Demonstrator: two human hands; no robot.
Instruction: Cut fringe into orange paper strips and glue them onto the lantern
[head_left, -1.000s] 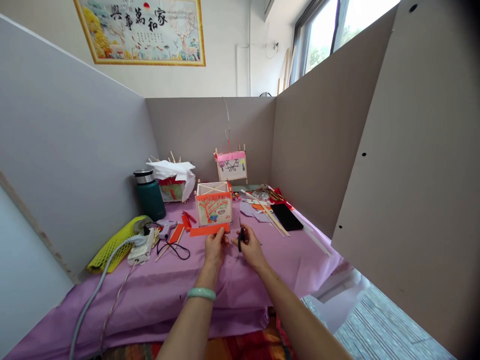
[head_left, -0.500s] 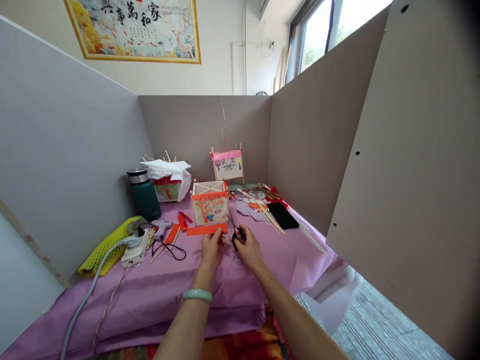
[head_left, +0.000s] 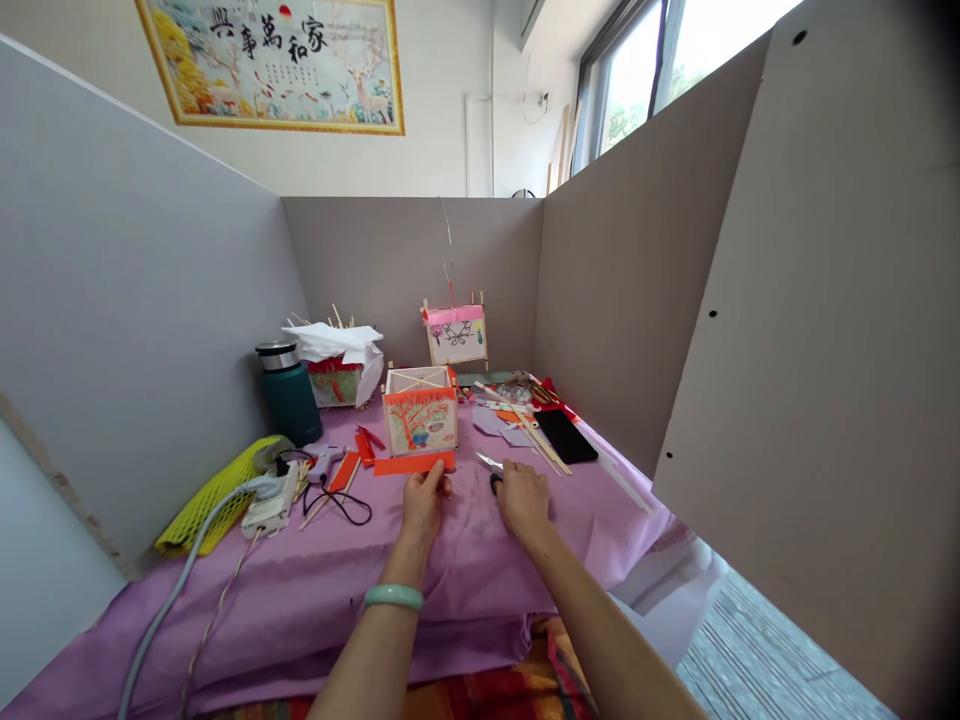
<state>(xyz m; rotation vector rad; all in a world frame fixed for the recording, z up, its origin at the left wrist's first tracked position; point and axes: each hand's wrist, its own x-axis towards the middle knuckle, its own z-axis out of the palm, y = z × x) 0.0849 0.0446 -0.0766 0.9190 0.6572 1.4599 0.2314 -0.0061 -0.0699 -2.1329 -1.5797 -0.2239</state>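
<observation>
Between the thumb and fingers of my left hand (head_left: 426, 500) is the right end of an orange paper strip (head_left: 409, 465). My right hand (head_left: 523, 492) is closed around the black handles of a pair of scissors (head_left: 489, 461), whose blades point up and left, low over the cloth. Just beyond the strip stands a box-shaped paper lantern (head_left: 421, 420) with a stick frame, a drawn tree on its front and an orange fringe along the top. The scissors are apart from both strip and lantern.
A second lantern (head_left: 457, 338) hangs from a wire behind. On the right lie a black phone (head_left: 566, 436), sticks and paper scraps. To the left are a green bottle (head_left: 289, 395), a glue gun (head_left: 324, 460), a power strip (head_left: 268, 505) and a yellow mesh bag (head_left: 214, 500).
My right hand has moved right, away from the strip, and turned palm down with the scissors lower. My left hand stays on the orange strip.
</observation>
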